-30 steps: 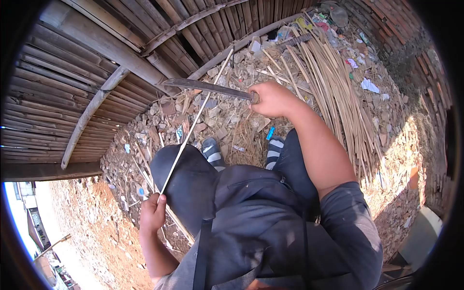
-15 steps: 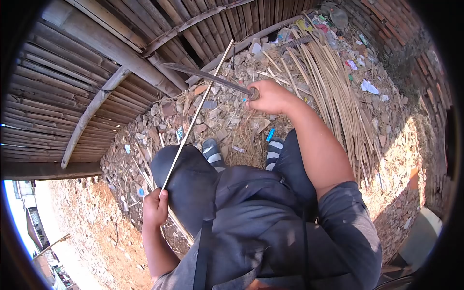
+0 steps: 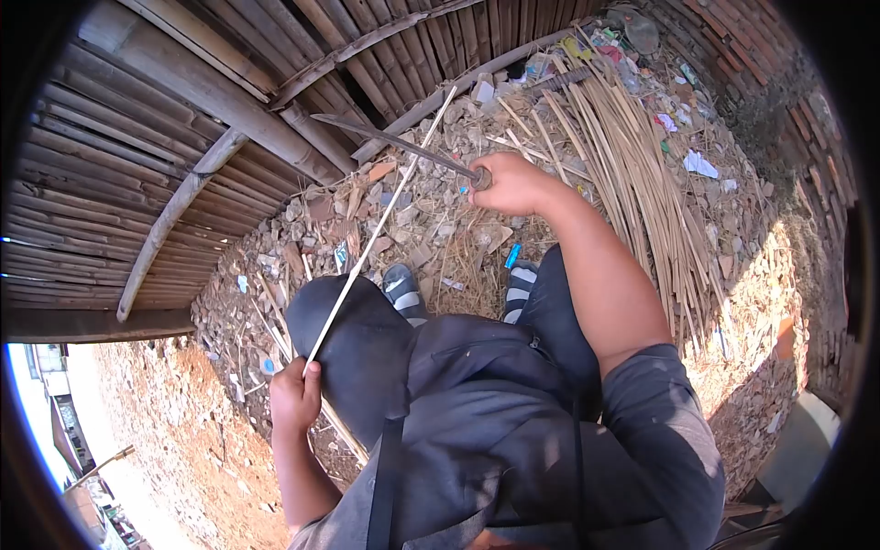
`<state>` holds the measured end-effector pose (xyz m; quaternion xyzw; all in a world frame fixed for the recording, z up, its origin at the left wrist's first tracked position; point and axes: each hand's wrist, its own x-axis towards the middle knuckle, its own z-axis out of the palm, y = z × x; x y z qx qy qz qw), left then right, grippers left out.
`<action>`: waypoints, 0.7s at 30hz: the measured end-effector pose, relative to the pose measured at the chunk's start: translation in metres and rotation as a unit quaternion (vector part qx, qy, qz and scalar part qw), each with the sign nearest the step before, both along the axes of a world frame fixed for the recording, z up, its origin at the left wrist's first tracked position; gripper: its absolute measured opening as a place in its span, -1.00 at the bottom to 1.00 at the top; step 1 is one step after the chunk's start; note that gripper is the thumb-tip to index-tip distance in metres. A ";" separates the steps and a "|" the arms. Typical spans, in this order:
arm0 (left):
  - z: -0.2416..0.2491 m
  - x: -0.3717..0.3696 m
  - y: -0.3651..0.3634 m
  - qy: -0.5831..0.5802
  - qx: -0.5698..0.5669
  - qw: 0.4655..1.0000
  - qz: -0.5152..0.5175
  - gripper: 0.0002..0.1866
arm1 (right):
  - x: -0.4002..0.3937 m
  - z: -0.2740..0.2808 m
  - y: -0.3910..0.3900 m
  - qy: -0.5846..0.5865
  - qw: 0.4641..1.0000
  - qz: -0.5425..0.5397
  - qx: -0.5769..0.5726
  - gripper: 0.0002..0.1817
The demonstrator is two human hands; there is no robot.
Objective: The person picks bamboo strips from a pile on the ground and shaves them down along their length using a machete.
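Note:
In my left hand [image 3: 295, 396], low on the left beside my knee, is the near end of a long pale bamboo strip [image 3: 378, 229]. The strip slants up and away over my dark-clad thigh. My right hand [image 3: 509, 183] is closed round the short handle of a long dark-bladed knife [image 3: 394, 140], held out ahead of me. Its blade points left and crosses the strip in this view, toward the strip's far end. Both hands have their fingers wrapped round what they hold.
A bundle of split bamboo strips [image 3: 632, 174] lies on the rubble to my right. A bamboo slat wall [image 3: 119, 165] rises at left, a brick wall [image 3: 733, 41] at right. Near my sandals [image 3: 401, 282] lies a small blue object [image 3: 513, 255] among debris.
The bamboo strip's far end has shifted right and slightly down, toward me. The knife blade has dipped slightly; my left hand has hardly moved.

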<state>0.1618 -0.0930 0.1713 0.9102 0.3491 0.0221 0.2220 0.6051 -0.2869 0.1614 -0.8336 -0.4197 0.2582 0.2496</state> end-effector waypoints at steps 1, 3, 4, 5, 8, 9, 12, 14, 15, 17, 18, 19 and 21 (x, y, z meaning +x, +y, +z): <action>0.001 0.001 0.000 -0.001 -0.001 1.000 0.000 -0.37 | -0.004 0.000 -0.001 -0.018 1.000 0.002 -0.004 -0.36; 0.004 0.002 -0.003 0.005 0.000 1.000 -0.001 -0.37 | -0.018 -0.006 -0.003 -0.029 0.999 0.039 -0.005 -0.44; 0.006 0.004 -0.004 0.011 0.003 1.000 -0.001 -0.37 | -0.024 -0.008 -0.004 -0.034 0.998 0.058 -0.005 -0.47; 0.007 0.005 -0.004 0.016 0.008 1.000 0.000 -0.38 | -0.029 -0.007 -0.004 -0.030 0.997 0.070 -0.022 -0.48; 0.004 0.002 0.000 0.015 0.020 1.000 -0.012 -0.38 | -0.032 0.013 -0.003 -0.007 0.993 0.106 -0.054 -0.47; 0.003 0.001 -0.001 0.015 0.018 1.000 -0.007 -0.39 | -0.027 0.012 0.000 -0.010 0.993 0.098 -0.056 -0.47; 0.004 0.003 -0.001 0.016 0.011 1.000 0.005 -0.40 | -0.006 -0.008 0.005 -0.023 0.998 0.046 -0.032 -0.49; 0.007 0.004 -0.001 0.017 0.007 1.000 0.003 -0.40 | -0.004 -0.016 0.005 -0.042 0.999 0.024 -0.023 -0.49; 0.008 0.004 0.000 0.018 0.005 1.000 0.002 -0.40 | -0.006 -0.011 0.006 -0.051 0.998 0.014 -0.018 -0.49; 0.006 0.003 0.000 0.018 0.020 1.000 0.000 -0.42 | -0.012 -0.001 0.002 -0.027 0.998 0.022 -0.045 -0.47; 0.004 0.003 -0.001 0.019 0.026 0.999 -0.003 -0.43 | -0.019 0.008 0.000 -0.013 0.998 0.025 -0.060 -0.47; 0.004 0.004 -0.002 0.018 0.034 0.999 -0.007 -0.44 | -0.027 0.013 -0.002 -0.024 0.996 0.043 -0.076 -0.47; 0.005 0.006 -0.003 0.016 0.053 0.998 -0.015 -0.45 | -0.039 0.018 -0.002 -0.046 0.990 0.080 -0.104 -0.47</action>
